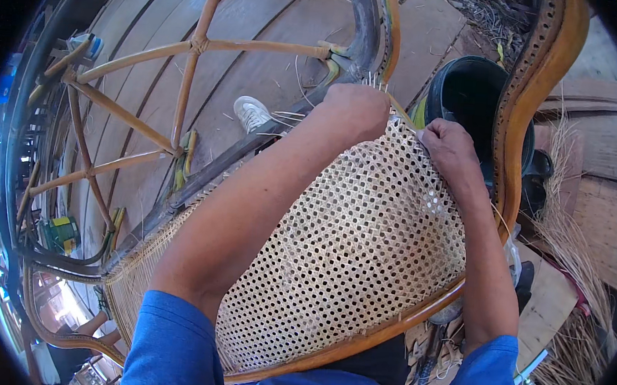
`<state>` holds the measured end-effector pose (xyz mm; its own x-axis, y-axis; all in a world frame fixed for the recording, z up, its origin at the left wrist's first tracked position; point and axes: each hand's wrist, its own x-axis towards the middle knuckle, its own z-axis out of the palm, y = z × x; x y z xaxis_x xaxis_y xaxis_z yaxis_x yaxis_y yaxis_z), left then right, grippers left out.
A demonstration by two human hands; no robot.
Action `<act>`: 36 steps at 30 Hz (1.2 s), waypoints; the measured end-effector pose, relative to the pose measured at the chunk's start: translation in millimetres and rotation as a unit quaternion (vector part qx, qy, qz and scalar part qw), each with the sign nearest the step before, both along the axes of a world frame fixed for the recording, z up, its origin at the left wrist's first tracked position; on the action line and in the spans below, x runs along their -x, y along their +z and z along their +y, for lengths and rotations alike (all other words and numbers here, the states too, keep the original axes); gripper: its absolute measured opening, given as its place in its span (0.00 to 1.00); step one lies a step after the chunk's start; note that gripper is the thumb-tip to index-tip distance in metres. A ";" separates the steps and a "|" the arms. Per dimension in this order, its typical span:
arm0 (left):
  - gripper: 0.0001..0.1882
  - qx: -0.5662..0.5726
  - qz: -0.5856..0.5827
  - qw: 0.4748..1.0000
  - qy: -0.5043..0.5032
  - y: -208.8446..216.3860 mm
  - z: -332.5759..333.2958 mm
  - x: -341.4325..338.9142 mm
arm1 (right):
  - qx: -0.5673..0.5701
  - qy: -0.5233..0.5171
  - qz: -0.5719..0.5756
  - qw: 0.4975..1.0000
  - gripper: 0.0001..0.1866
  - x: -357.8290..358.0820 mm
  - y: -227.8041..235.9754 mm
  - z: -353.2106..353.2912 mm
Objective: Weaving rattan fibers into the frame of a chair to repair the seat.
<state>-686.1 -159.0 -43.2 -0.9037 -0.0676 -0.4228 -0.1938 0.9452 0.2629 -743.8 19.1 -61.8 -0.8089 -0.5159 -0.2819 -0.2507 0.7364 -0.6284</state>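
A pale woven cane panel [334, 230] with an open pattern of small holes stretches across a curved wooden chair frame [385, 326]. At the panel's far corner my left hand [357, 110] is closed, its back toward me and its fingers hidden. Thin cane ends [378, 81] stick up just beyond its knuckles. My right hand [449, 146] pinches at the panel's far right edge, its fingers bent together. A cane strand [402, 113] runs along that edge from the left hand to the right fingertips.
A dark green bucket [466, 85] stands beyond my right hand. The frame's curved, hole-lined rail [526, 100] rises at the right. A rattan frame [190, 48] with crossed poles is at the left. Loose cane strands [569, 354] lie at the lower right, and a white shoe [252, 113] is beyond the panel.
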 end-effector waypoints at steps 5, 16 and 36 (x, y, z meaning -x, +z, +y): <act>0.13 0.032 -0.010 0.999 -0.024 3.6 -1.2 -0.2 | -0.009 0.008 -0.026 1.000 0.15 -0.4 4.7 -5.0; 0.09 0.108 0.053 0.984 -0.128 6.3 15.8 20.0 | -0.123 0.004 -0.012 0.992 0.15 -6.8 4.9 -19.3; 0.11 0.071 0.003 0.974 -0.217 23.7 9.9 48.0 | -0.219 -0.005 0.233 0.947 0.10 -37.1 -16.7 -31.1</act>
